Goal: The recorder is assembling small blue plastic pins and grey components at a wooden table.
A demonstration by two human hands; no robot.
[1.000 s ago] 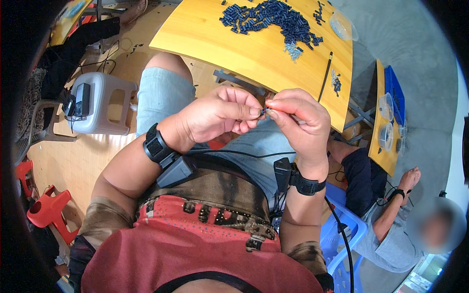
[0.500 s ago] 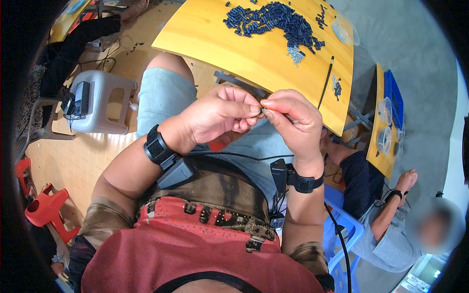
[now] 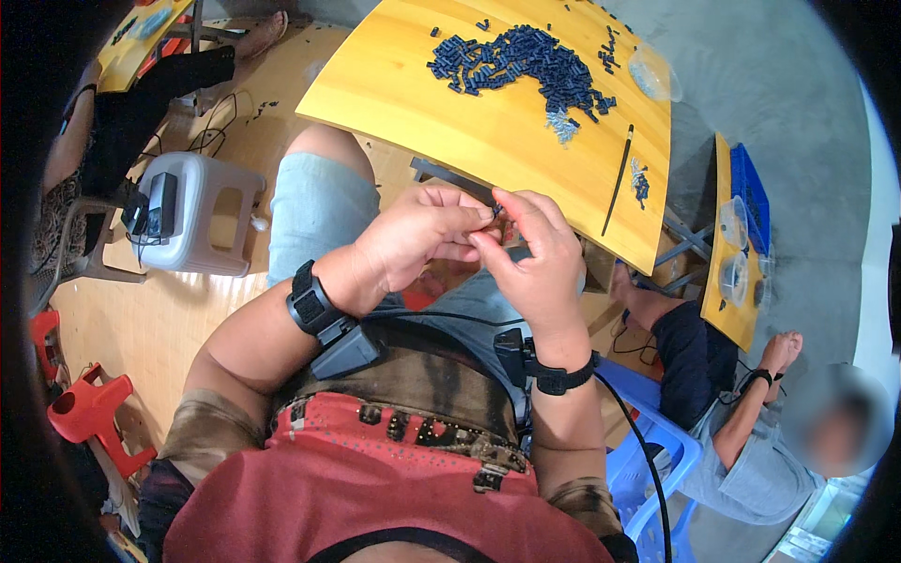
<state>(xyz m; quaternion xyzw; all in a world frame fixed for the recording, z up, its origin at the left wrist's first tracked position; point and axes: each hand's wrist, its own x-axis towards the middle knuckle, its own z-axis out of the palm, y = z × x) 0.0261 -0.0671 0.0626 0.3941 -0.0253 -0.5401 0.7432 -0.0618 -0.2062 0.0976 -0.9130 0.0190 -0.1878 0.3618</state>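
Note:
My left hand (image 3: 419, 235) is closed in a pinch over my lap, its thumb and fingers on a small black part (image 3: 496, 213). Most of that part is hidden by fingertips. Close against it on the right is my right hand (image 3: 542, 258), index fingertip at the part's upper end and thumb spread lower down. Just beyond both hands lies the near edge of a yellow table (image 3: 404, 103). A large pile of short black cylindrical pieces (image 3: 526, 61) covers its middle, with small silvery pins (image 3: 561, 126) at the pile's near end.
Toward the table's right lie a thin black rod (image 3: 618, 180), a small heap of pins and dark bits (image 3: 640, 183) and a clear bowl (image 3: 654, 75). A grey stool (image 3: 192, 206) stands left. At right, a person (image 3: 751, 450) sits by another table with a blue tray (image 3: 750, 197).
My right hand has shifted left and slightly down, its thumb and index finger now farther apart. My left hand has stayed near the same place, still pinching. The view has tilted slightly.

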